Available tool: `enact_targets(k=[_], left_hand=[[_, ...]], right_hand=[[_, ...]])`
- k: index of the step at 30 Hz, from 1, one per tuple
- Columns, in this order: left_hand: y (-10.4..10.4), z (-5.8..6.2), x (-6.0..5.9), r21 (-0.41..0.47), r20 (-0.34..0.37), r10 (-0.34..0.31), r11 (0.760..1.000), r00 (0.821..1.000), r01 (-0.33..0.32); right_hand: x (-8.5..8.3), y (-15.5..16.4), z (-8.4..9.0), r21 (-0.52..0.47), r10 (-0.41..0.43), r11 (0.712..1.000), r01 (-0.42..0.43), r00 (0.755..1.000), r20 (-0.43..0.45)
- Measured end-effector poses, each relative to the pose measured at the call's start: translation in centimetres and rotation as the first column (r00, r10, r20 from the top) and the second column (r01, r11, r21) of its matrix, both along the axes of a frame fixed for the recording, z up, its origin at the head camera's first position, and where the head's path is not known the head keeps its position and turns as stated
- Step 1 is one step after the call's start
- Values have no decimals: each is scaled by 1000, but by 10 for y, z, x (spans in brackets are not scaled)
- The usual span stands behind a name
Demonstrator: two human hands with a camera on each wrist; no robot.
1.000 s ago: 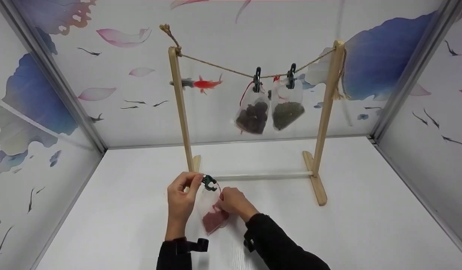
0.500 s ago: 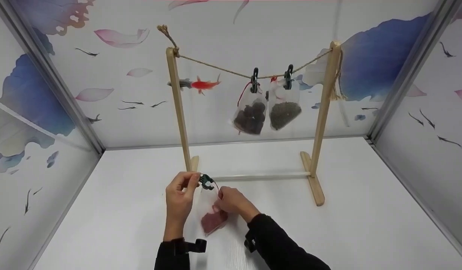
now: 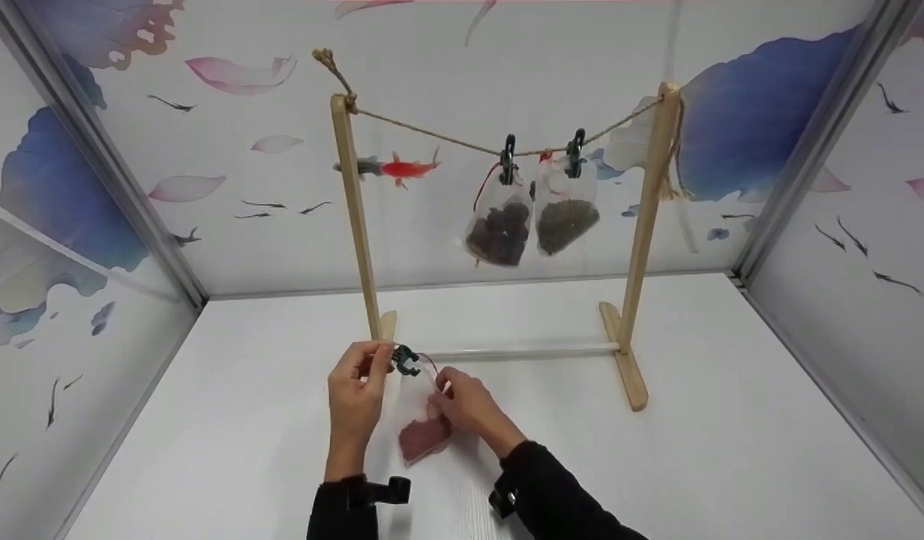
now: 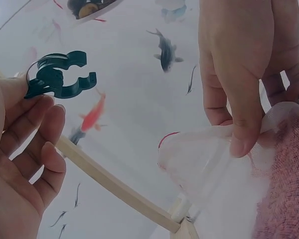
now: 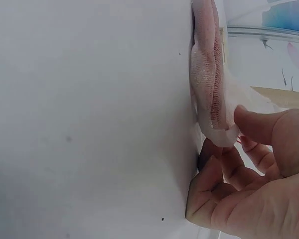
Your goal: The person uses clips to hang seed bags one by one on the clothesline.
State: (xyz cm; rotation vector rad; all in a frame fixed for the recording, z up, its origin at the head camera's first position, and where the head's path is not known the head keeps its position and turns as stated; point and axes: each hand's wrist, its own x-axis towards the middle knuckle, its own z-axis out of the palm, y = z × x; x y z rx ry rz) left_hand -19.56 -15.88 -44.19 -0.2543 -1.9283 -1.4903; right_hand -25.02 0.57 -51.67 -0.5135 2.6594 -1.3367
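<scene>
My left hand (image 3: 355,401) pinches the tail of a dark green clothespin (image 3: 406,361) between thumb and fingers. In the left wrist view the clothespin's (image 4: 65,74) hooked jaws stand apart with nothing between them. To the right, my right hand (image 3: 469,405) pinches the side of a translucent white drawstring bag (image 3: 424,440) with reddish-pink contents at its bottom. A thin red cord shows at the bag's upper end. In the right wrist view the bag (image 5: 207,82) lies along the white tabletop, with the thumb (image 5: 254,124) on its near edge and the other fingers bent beneath.
A wooden stand with two posts (image 3: 646,240) holds a sagging twine line (image 3: 432,135). Two clothespins hang a bag of dark round pieces (image 3: 499,232) and a bag of greenish grains (image 3: 567,225) from it. Patterned panels (image 3: 244,187) enclose the white table (image 3: 207,420).
The clothespin and left hand have shifted slightly left and up. My right fingers have spread a little at the bag's side, and the bag's lower end sits slightly higher.
</scene>
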Motion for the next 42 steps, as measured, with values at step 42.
enact_targets(k=[42], left_hand=[[-1,0,1,9,41,14,1000,999,-14]], right_hand=[[-16,20,24,-21,27,999,-30,988,-150]])
